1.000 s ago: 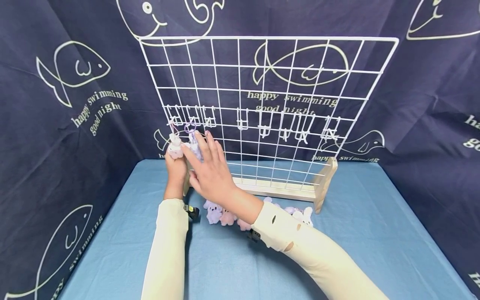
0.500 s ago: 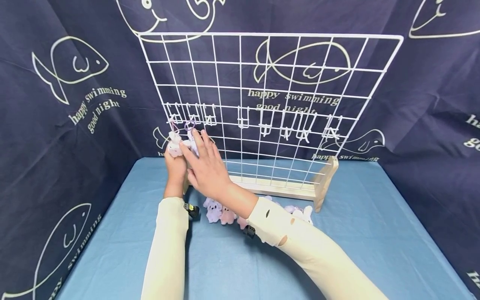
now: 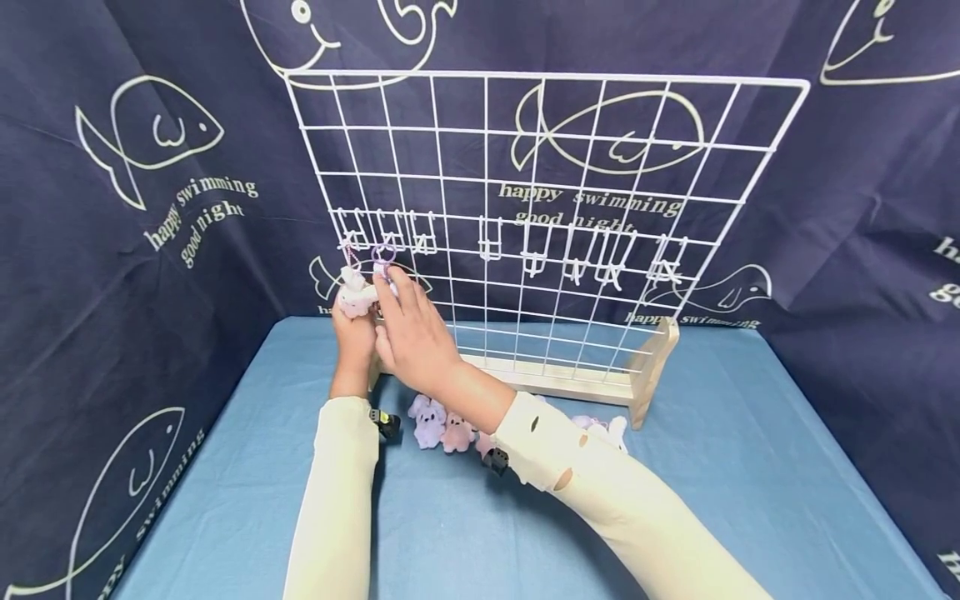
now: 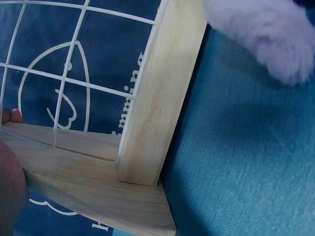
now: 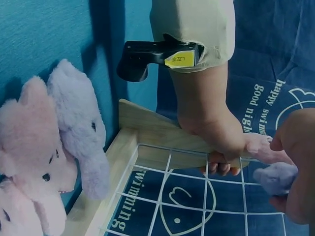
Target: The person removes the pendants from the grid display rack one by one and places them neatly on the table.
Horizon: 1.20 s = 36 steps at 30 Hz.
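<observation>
In the head view my left hand point(image 3: 351, 346) is at the left side of the white wire grid rack point(image 3: 540, 77). In the right wrist view its fingertips show through the grid, gripping the rack's side. Just above that hand a pale pink plush keychain point(image 3: 354, 302) hangs by a beaded chain from the leftmost hook. My right hand point(image 3: 418, 337) holds a lilac plush keychain point(image 5: 275, 178) between thumb and fingers. The lilac one's purple ring point(image 3: 384, 253) is at the second hook; the right hand covers most of its body in the head view.
Several lilac, pink and white plush toys point(image 3: 429, 422) lie on the blue cloth point(image 3: 450, 525) before the rack, partly behind the right forearm. More white hooks point(image 3: 534, 263) line the grid to the right. A wooden foot point(image 3: 651, 375) supports its right end.
My right hand's index finger has moved away from the pink plush to the lilac one, and its fingers have drawn closer together. The left hand stays in place.
</observation>
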Available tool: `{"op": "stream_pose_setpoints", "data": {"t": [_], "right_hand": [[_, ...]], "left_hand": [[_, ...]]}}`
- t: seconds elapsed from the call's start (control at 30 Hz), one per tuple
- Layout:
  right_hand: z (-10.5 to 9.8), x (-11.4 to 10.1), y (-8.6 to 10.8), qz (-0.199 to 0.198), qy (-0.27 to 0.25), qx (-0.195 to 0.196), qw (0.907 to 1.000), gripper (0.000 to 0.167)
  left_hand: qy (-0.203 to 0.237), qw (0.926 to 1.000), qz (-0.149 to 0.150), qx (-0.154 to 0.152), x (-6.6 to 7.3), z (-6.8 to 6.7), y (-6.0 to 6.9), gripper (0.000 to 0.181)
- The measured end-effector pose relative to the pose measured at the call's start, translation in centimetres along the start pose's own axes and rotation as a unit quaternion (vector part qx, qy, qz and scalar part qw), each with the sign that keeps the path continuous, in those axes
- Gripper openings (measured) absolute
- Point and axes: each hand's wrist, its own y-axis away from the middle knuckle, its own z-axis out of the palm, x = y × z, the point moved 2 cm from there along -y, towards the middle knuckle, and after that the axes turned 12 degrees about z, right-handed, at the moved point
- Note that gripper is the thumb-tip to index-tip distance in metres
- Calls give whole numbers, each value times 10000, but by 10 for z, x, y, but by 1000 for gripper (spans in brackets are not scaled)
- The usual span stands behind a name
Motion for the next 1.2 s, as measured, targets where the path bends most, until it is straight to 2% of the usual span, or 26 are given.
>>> {"op": "stream_pose_setpoints", "data": {"t": [0.1, 0.3, 0.5, 0.6, 0.73, 0.87, 1.03, 1.2], "right_hand": [[-3, -1, 1, -49, -143, 107, 9998, 69], [-10, -4, -1, -123, -228, 422, 9988, 73], [-18, -8, -1, -152, -422, 631, 9970, 75], [-21, -10, 1, -202, -433, 643, 9968, 73], [-23, -11, 3, -254, -431, 633, 9967, 71], [-22, -8, 3, -156, -789, 683, 9944, 68], [-21, -5, 2, -131, -1146, 897, 9893, 65], [-22, -4, 3, -119, -1306, 856, 9877, 62]], "left_hand": [[-58, 10000, 62, 3, 0, 0, 1, 38], [195, 9996, 213, -18, -2, 1, 0, 23], [494, 9987, -70, 59, 0, 2, 1, 29], [574, 9983, -104, 44, 1, 3, 2, 35], [494, 9988, 23, 69, 0, 3, 2, 37], [364, 9993, 90, 62, 1, 3, 3, 33], [274, 9996, -20, 40, -1, 1, 3, 39], [416, 9991, -117, 44, -1, 1, 3, 40]]}}
